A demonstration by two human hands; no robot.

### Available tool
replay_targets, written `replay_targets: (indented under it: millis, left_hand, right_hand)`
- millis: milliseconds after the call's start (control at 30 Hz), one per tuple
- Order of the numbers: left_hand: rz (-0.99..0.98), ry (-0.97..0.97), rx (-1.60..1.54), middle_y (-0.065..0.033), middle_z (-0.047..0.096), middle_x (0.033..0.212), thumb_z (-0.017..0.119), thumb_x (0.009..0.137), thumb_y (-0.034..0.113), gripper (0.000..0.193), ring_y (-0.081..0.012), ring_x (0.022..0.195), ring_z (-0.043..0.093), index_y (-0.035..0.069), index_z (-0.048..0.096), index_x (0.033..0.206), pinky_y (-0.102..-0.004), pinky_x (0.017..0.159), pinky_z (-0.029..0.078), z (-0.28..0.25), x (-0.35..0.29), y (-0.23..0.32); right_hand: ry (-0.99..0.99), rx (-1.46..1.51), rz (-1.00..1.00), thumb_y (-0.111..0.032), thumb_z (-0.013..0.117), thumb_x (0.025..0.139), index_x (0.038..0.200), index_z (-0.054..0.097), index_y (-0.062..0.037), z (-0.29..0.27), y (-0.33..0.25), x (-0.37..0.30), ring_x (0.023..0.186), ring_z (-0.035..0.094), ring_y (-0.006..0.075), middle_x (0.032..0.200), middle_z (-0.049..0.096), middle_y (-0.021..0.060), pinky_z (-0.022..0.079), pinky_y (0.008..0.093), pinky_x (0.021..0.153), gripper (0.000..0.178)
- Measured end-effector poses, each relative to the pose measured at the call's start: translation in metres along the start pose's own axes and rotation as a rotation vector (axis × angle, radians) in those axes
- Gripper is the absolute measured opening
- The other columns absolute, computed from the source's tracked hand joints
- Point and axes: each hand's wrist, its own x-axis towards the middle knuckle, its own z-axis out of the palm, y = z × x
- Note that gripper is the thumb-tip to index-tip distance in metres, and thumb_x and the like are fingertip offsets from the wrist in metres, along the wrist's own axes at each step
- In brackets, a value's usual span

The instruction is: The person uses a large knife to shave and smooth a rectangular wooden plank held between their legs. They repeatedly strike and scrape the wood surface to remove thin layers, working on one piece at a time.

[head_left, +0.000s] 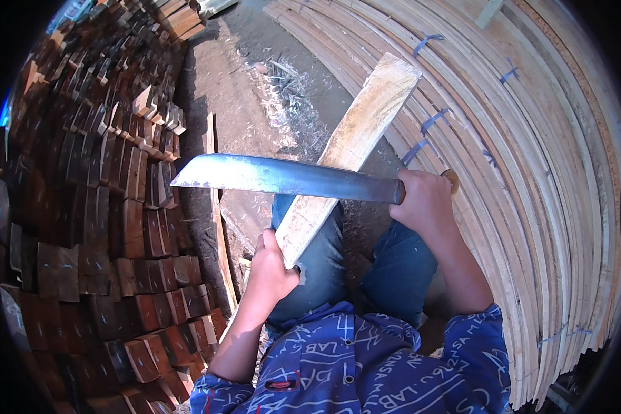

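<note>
"Where's the plank point(369, 121)?"
"Slanting up and away over the person's jeans point(324, 238), its far end in the air."
"And the left hand point(269, 269)?"
"Its fingers are gripping the plank's near end. I'd say that keeps them off the stretch the machete point(269, 176) crosses, and leaves most of the wood bare."
"The right hand?"
"The right hand point(426, 200) is just right of the plank, fingers closed around the machete's handle. The blade reaches across to the plank's left, probably so the hand stays clear of the wood."
"Is steel touching wood?"
"I can't tell from above."
"What's around?"
"Stacked dark blocks point(138, 234) left of the plank, tied pale strips point(531, 152) right of it, likely bound so they lie together."
</note>
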Motion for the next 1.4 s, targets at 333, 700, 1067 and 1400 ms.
replay_targets:
  millis: [333,700,1067,1400]
  left_hand:
    - [-0.001,-0.020,-0.026,-0.0373,0.053,0.102,0.061,0.067,-0.001,0.044,-0.0584,0.097,0.054,-0.006,0.039,0.104,-0.0550,0.084,0.046,0.004,-0.001,0.000]
    - [0.033,0.012,-0.034,-0.0374,0.054,0.100,0.059,0.064,0.000,0.047,-0.0580,0.094,0.055,-0.008,0.040,0.106,-0.0554,0.084,0.048,-0.002,-0.001,-0.010]
    - [-0.001,-0.016,-0.035,-0.0389,0.055,0.101,0.060,0.064,0.002,0.047,-0.0586,0.101,0.053,-0.006,0.038,0.105,-0.0542,0.088,0.046,0.001,0.002,-0.002]
    - [-0.013,-0.008,-0.080,-0.0367,0.057,0.101,0.065,0.063,0.000,0.049,-0.0570,0.101,0.055,-0.005,0.041,0.106,-0.0523,0.087,0.047,0.003,0.003,-0.002]
  right_hand:
    - [0.040,-0.133,0.084,-0.011,0.068,0.060,0.067,0.059,-0.0039,-0.013,0.016,-0.010,0.068,0.064,0.0380,0.067,0.062,0.0168,0.047,0.0471,0.062,0.013]
    - [0.192,-0.098,0.608,-0.016,0.064,0.079,0.082,0.068,0.0007,-0.069,0.102,-0.010,0.073,0.066,0.0419,0.073,0.064,0.0254,0.049,0.0479,0.067,0.018]
    - [0.094,0.317,0.689,-0.018,0.069,0.084,0.071,0.061,-0.0003,0.028,0.082,-0.057,0.058,0.061,0.0303,0.059,0.057,0.0139,0.046,0.0440,0.058,0.023]
    - [0.248,0.499,0.515,-0.012,0.070,0.086,0.070,0.055,-0.0020,0.006,0.050,-0.080,0.047,0.054,0.0177,0.053,0.053,0.0048,0.041,0.0314,0.047,0.024]
